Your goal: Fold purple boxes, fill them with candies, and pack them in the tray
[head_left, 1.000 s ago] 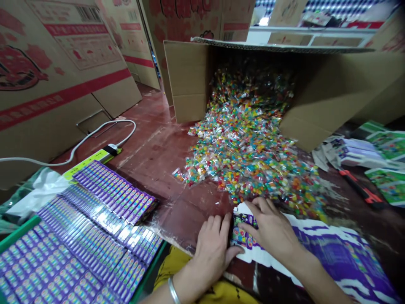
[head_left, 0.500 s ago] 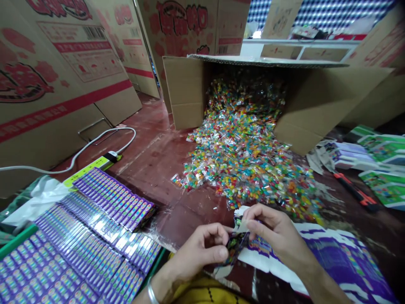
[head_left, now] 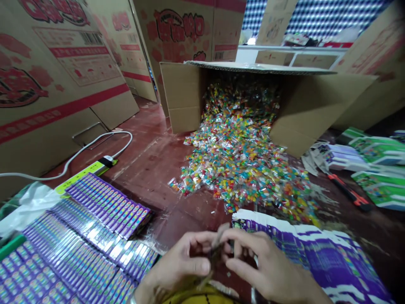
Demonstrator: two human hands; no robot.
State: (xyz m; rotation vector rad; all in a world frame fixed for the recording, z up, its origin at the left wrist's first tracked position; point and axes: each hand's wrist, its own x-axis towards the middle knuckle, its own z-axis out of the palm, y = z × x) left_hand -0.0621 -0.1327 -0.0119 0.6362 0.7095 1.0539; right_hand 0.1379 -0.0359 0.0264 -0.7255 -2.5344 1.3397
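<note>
On our tabletop (head_left: 145, 145) we see one open carton (head_left: 184, 95), one row of overlapping purple sheets (head_left: 325, 255). Our two hands have lifted since earlier: left hand (head_left: 179, 264) pinching one blurred piece (head_left: 215, 253), now beside the row; right hand's (head_left: 264, 266) grip, we cannot tell.

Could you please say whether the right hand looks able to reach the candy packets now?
Probably yes: the candy packets lie beyond the right hand, with only flat purple cartons between, though it seems busy.

Candy sachets (head_left: 234, 156): clear plastic film, glossy. Purple carton blanks (head_left: 329, 257): printed paperboard, smooth. Open shipping box (head_left: 316, 109): matt corrugated cardboard; tabletop (head_left: 148, 147): scuffed, faintly glossy.
</note>
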